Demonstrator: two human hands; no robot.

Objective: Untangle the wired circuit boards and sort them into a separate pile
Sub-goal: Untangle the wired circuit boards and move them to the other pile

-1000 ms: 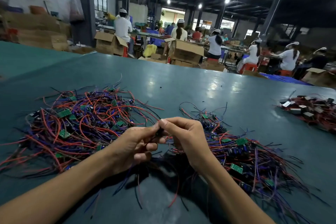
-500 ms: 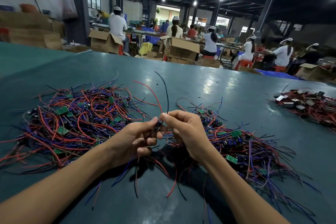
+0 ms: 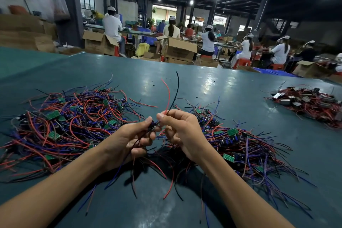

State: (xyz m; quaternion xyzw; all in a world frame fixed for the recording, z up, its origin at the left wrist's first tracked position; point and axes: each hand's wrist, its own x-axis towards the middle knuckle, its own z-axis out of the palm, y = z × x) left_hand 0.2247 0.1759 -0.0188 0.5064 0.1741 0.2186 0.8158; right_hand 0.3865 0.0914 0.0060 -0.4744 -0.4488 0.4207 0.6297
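Head camera, lower centre: the left hand [image 3: 129, 140] pinches one small wired circuit board [image 3: 152, 125] between thumb and forefinger, probably to anchor it. The right hand [image 3: 183, 133] pinches two of its leads, a red wire [image 3: 168, 96] and a black wire [image 3: 176, 89], which rise clear of the tangle. On the green table [image 3: 222, 89] two heaps flank the hands: a dense pile [image 3: 70, 124] at centre left and a looser pile [image 3: 240, 146] at centre right. Which one is sorted cannot be told. A third heap [image 3: 311, 102] of red-wired boxy parts lies well apart at the right edge.
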